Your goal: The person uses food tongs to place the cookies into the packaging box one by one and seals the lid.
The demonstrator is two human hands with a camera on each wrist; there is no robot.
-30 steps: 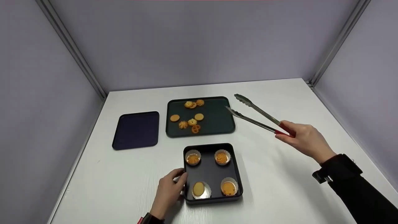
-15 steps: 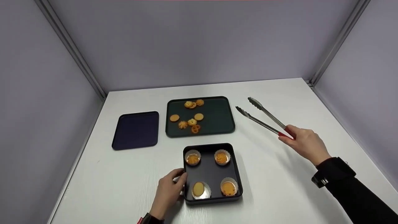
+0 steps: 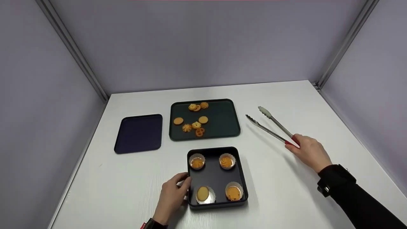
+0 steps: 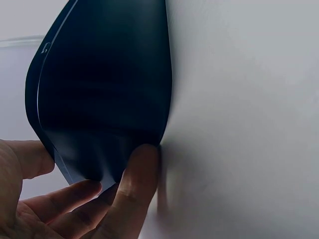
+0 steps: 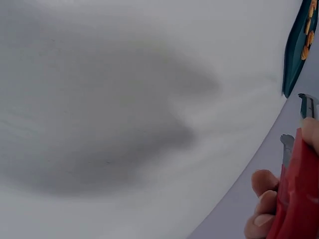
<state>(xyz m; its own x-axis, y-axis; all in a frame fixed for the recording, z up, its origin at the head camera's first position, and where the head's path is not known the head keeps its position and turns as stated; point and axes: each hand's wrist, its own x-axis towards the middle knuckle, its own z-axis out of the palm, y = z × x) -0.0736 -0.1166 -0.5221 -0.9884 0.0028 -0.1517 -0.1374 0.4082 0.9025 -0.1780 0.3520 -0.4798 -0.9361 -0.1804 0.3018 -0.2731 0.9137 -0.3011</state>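
Observation:
My left hand (image 3: 172, 194) holds the left side of a black square baking tin (image 3: 212, 175). In the left wrist view its thumb is at the rim and its fingertips (image 4: 144, 154) lie against the tin's outer wall. Inside the tin are paper cups at the corners, each with a cookie; the lower-left cookie (image 3: 203, 193) sits off-centre in its cup. On the right, my right hand (image 3: 313, 153) grips the red handles of metal tongs (image 3: 276, 128). Their tips are spread, with nothing between them, pointing left and away.
Behind the tin lies a dark green tray (image 3: 222, 119) with several cookies (image 3: 196, 125) and a pretzel-shaped one (image 3: 200, 132), mostly on its left half. A dark purple tray (image 3: 139, 133) is to the left. Grey panels (image 3: 203, 44) enclose the white table (image 3: 120, 187).
My right hand has drawn the tongs to the right and toward me, away from the green tray, and lowered them. The left hand, tin and cookies stay where they were.

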